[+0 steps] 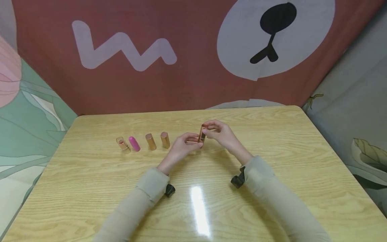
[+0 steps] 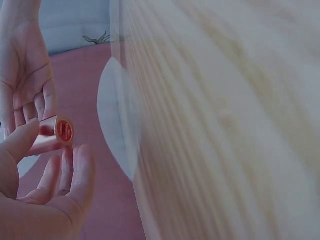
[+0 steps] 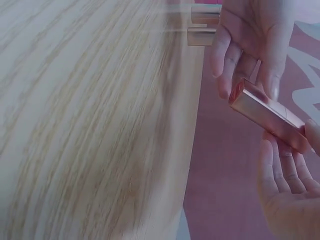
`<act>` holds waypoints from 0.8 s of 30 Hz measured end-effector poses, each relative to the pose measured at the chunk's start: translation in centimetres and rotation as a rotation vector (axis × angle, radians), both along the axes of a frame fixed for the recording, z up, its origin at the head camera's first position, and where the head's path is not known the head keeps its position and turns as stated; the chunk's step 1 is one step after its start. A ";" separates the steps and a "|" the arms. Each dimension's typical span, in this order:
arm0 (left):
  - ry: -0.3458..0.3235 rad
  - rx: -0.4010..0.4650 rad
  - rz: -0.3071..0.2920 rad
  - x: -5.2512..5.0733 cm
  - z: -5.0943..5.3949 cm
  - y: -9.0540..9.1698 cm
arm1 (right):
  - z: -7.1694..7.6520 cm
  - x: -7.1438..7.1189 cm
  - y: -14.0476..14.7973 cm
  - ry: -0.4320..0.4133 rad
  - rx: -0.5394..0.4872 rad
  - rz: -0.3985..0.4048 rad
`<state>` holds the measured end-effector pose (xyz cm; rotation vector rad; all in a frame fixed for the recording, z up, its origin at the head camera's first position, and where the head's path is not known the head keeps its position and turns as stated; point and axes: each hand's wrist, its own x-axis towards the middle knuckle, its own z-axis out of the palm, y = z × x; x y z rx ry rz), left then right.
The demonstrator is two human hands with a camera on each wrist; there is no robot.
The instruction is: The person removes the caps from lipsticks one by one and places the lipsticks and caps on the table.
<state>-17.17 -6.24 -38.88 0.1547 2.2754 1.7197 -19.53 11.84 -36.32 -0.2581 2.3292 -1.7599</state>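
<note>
A shiny rose-gold lipstick tube is held above the wooden table, tilted slightly, between both hands. My left hand pinches its lower end between thumb and fingers. At the upper end my right hand grips it with thumb and fingertips. The left wrist view shows the base of the lipstick tube with a red round label. Seen from the right wrist, the lipstick tube looks closed, with a seam line across its body.
On the table, left of the hands, stand a clear-topped lipstick, a bright pink tube and two gold lipstick tubes, one further left and one nearer the left hand. A red patterned cloth hangs behind the table's back edge.
</note>
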 end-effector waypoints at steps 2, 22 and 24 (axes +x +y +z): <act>0.002 0.002 -0.007 -0.1 0.0 0.2 | 0.1 0.0 0.0 -0.003 -0.001 0.004; 0.028 0.042 0.026 -0.1 -0.1 0.6 | -0.2 0.4 0.2 -0.037 -0.111 0.038; 0.030 0.048 0.021 -0.1 0.0 0.5 | -0.2 0.4 0.2 -0.044 -0.122 0.042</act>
